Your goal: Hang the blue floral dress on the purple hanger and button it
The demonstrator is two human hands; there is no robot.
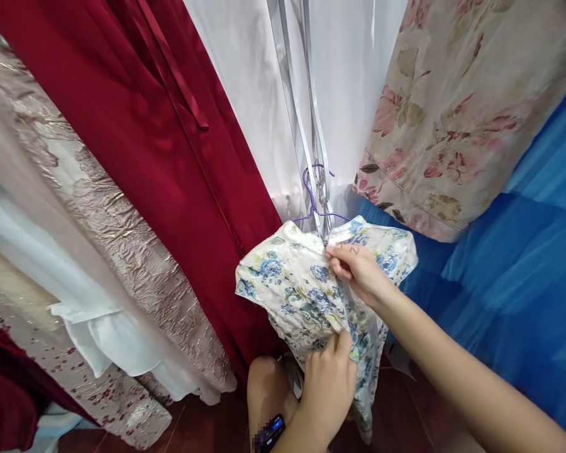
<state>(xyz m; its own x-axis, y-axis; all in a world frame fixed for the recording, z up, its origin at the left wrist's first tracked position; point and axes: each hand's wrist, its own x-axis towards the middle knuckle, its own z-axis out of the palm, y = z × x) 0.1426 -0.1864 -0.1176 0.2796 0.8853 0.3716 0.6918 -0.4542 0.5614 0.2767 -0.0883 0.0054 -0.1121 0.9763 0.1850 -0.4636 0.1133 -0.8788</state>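
A white dress [273,270] with blue and yellow-green flowers hangs from a thin purple hanger [312,204] in front of me. Down its middle runs an opening edge. At the top of that edge, just below the neckline, my right hand [358,267] is closed in a pinch on the fabric. Lower down, my left hand [330,374] grips the dress along the same edge with its fingers curled. Whether a zip pull lies under the right fingertips is hidden. The hanger's hook is caught among white straps [292,94] with shiny metal parts.
Long garments surround the dress: a dark red one [188,189] and a textured pinkish one [122,220] at left, white cloth [245,56] behind, a pink-flowered one [434,138] and blue tulle [514,283] at right. A small lit-screen device [274,433] shows beside a bare knee [264,384].
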